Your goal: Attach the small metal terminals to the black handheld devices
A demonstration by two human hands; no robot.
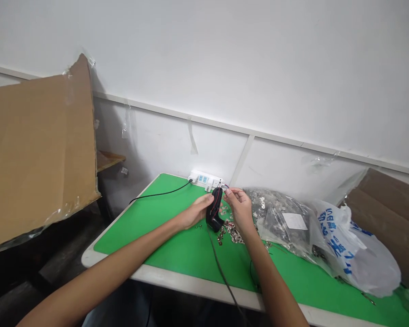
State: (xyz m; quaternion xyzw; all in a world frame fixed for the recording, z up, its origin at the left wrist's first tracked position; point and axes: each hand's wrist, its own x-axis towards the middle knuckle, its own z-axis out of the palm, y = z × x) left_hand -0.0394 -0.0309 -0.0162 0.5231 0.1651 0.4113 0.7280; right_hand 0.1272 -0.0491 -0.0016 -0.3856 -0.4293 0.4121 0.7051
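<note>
Along the left edge, a cardboard sheet (37, 150) leans beside the table, whose green mat (177, 254) carries a black cord (160, 193) running from a power strip (204, 178). Near the mat's middle, the left hand (195, 212) curls part-closed around a black tool (214, 211), which looks light, hard and plastic, best gripped by its thick body, though its trailing cable (221, 268) may tug. Just right, the right hand (238, 206) pinches a thin wire (226, 186), limp-looking and fine, between its fingertips (229, 192). Scattered metal parts (231, 231) lie below, then come a bulging bag of parts (279, 218) and a white plastic bag (357, 254).
</note>
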